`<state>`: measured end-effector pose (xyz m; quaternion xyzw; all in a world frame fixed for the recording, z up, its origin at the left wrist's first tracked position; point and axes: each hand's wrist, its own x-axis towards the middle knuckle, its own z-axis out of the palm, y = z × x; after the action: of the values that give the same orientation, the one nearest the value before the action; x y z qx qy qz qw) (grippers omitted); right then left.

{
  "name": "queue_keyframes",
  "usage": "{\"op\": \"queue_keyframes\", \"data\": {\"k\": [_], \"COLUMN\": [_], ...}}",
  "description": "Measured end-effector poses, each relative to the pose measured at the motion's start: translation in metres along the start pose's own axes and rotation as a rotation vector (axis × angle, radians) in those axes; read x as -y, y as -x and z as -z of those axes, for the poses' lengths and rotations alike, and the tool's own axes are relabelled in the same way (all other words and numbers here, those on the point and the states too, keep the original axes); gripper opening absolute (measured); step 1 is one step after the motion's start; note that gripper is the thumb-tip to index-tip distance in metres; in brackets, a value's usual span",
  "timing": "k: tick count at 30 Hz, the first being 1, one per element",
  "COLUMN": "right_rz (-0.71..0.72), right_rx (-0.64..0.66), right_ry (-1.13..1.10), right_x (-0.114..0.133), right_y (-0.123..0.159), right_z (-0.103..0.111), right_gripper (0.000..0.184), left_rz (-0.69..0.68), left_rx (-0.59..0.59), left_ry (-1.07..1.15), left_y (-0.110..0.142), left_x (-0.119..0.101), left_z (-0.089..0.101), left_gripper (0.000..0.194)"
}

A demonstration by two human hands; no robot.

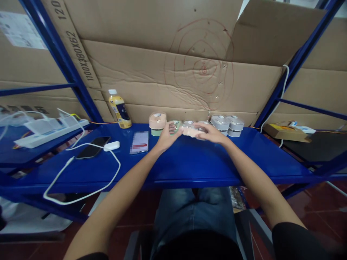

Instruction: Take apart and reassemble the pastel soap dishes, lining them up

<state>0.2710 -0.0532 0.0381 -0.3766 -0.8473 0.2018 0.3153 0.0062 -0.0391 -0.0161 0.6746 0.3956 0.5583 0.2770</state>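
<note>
Both my hands reach to the back of a blue metal shelf (189,162). My left hand (166,134) curls around a small green round container (176,125). My right hand (210,133) rests with bent fingers on a pale pink round container (189,130) between the hands. A row of similar small round containers stands along the cardboard wall: a pink-topped stack (157,122) to the left, grey ones (220,123) (235,125) to the right.
A yellow bottle (119,109) stands at the back left. A phone (93,147), a white charger (111,146) with its cable, and a blurred card (140,142) lie left of my hands. A power strip (46,131) sits on the left shelf, a flat box (284,131) on the right.
</note>
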Motion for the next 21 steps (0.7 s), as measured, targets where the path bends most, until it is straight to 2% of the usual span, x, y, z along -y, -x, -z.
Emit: {"op": "queue_keyframes", "data": {"k": [3,5,6,8,10,14,17,18,21], "right_rz": [0.088,0.131,0.143,0.137,0.118,0.11,0.07,0.042,-0.093], "right_rx": [0.184,0.251,0.271,0.272,0.209,0.061,-0.04,-0.084,-0.231], "right_ry": [-0.079,-0.085,-0.081,-0.06,-0.006,0.119,0.085,0.055,-0.011], "right_x": [-0.015,-0.02,-0.02,-0.019,-0.014,-0.003,-0.005,-0.009,-0.024], "right_y": [0.027,0.035,0.036,0.035,0.032,0.029,0.031,0.032,0.037], "right_z": [0.0,-0.004,-0.007,-0.013,-0.021,-0.031,-0.019,-0.012,0.012], "right_gripper": [0.076,0.086,0.092,0.102,0.107,0.1,0.089,0.083,0.067], "left_rz": [0.045,0.03,0.013,-0.044,-0.119,-0.189,-0.181,-0.192,-0.284], "left_rx": [0.337,0.509,0.554,0.578,0.566,0.542,0.52,0.518,0.568], "left_ry": [0.051,0.038,0.011,-0.07,-0.142,-0.206,-0.26,-0.282,-0.341], "left_y": [0.008,0.015,0.018,0.023,0.026,0.026,0.025,0.025,0.027], "left_x": [0.005,0.003,0.001,-0.004,-0.01,-0.013,-0.01,-0.009,-0.011], "left_z": [-0.002,-0.003,-0.003,-0.004,-0.007,-0.009,-0.008,-0.008,-0.007], "left_gripper": [0.098,0.107,0.106,0.102,0.099,0.098,0.105,0.101,0.065]}}
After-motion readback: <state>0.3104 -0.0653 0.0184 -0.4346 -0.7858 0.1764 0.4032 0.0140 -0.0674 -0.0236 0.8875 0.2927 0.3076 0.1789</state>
